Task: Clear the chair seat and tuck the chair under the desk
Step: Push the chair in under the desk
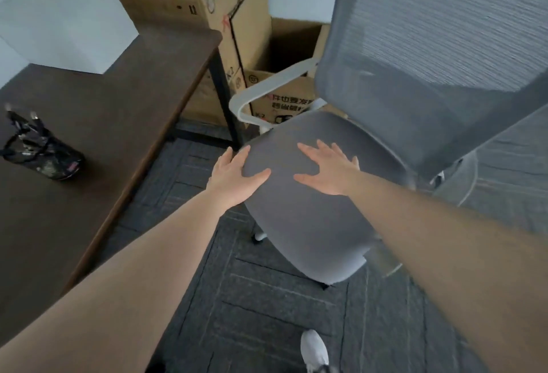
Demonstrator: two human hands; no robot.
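Hands rest on the grey office chair seat [299, 209], which sits at the centre of the view with nothing lying on it apart from them. The left hand [234, 176] lies at the seat's 9 o'clock edge, fingers curled over the rim and thumb flat on the fabric, a loose hold on the edge rather than a tight clench. The right hand [329, 168] is spread open, palm down and fingers splayed, pressing on the cushion toward its 12 o'clock side, gripping nothing. The mesh backrest [439, 34] rises at 1 o'clock, and a white armrest [267, 87] curves out at 11 o'clock of the seat. The chair stands on dark patterned carpet [267, 313], beside the dark wooden desk [98, 123] at 9 o'clock, not under it; a strip of carpet shows between seat and desk edge. On the desk, at 9 o'clock, lies a dark tangled bundle of cables [38, 150]. Cardboard boxes [225, 16] are stacked at 12 o'clock behind the desk's black leg [225, 96]. A white shoe [314, 349] shows at 6 o'clock.
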